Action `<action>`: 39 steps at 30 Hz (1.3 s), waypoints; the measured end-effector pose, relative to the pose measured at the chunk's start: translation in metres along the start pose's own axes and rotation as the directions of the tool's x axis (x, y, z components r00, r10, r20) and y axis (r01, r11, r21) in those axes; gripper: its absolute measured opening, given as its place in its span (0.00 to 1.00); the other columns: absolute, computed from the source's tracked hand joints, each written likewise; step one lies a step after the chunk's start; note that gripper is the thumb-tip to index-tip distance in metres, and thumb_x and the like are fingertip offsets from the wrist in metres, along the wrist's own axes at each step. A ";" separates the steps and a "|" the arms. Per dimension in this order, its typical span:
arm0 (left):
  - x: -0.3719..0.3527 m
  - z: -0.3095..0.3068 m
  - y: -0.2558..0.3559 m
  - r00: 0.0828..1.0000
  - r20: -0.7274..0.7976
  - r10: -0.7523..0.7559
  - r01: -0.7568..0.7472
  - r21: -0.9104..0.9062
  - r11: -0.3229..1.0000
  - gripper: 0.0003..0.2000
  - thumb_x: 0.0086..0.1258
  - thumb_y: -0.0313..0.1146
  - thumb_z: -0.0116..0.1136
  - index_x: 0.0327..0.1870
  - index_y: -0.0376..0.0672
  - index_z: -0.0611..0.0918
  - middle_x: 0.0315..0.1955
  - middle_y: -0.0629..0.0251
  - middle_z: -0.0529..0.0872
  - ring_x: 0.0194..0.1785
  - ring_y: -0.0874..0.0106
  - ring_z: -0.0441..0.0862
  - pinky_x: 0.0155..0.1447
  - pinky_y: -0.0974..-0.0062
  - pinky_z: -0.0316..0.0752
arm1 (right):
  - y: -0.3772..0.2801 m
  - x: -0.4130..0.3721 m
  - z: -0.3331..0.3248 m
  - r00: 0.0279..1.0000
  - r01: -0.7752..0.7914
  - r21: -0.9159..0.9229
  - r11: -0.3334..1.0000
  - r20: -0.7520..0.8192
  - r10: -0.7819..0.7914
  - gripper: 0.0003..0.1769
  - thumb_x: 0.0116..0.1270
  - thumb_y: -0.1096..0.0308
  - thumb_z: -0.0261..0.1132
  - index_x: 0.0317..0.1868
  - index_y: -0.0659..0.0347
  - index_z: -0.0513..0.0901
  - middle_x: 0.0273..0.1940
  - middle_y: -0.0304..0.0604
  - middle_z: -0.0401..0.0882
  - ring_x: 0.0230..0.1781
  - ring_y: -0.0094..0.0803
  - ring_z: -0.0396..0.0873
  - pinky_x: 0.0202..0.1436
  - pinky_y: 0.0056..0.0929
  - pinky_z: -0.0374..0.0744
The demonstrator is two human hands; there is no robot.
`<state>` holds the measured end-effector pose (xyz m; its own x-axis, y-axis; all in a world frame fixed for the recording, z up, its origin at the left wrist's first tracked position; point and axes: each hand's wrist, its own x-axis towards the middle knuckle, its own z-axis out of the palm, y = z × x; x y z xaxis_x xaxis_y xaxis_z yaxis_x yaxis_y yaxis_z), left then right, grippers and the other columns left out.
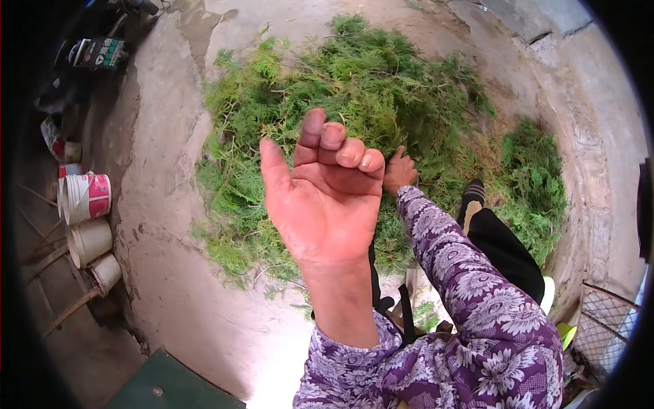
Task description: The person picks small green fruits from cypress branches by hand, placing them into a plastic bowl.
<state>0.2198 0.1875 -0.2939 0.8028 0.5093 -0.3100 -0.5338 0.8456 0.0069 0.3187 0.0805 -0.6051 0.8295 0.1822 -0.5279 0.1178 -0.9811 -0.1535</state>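
My left hand [327,198] is raised close to the camera, palm toward me. Its thumb stands apart and the fingers bend loosely, with nothing in them; the fingertips look dark and stained. Farther down, my right hand [400,172] reaches to a wide pile of green cut conifer branches [272,102] on the ground. One finger points out over the foliage and the hand touches the sprigs, though its underside is hidden. A smaller heap of green sprigs [535,184] lies to the right.
Stacked white buckets [88,198] lie along the left side. A dark vehicle [95,54] stands at the upper left. My shoe [472,194] is beside the branches. A green panel [170,385] is at the bottom left, a wire-mesh frame [606,313] at the right.
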 end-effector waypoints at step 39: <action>-0.008 0.008 -0.076 0.973 0.007 -0.231 0.178 0.614 0.769 0.21 0.70 0.49 0.41 0.41 0.37 0.77 0.30 0.60 0.81 0.29 0.71 0.76 0.36 0.75 0.72 | 0.305 0.013 -0.119 0.936 -0.194 0.708 0.680 -0.075 0.345 0.19 0.69 0.57 0.49 0.52 0.61 0.74 0.50 0.46 0.75 0.51 0.39 0.72 0.51 0.38 0.70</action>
<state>0.2559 0.1198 -0.2842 0.9063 0.3013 -0.2964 -0.1043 0.8391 0.5339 0.4299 -0.2238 -0.5592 0.8579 -0.1727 -0.4840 -0.4667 -0.6559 -0.5933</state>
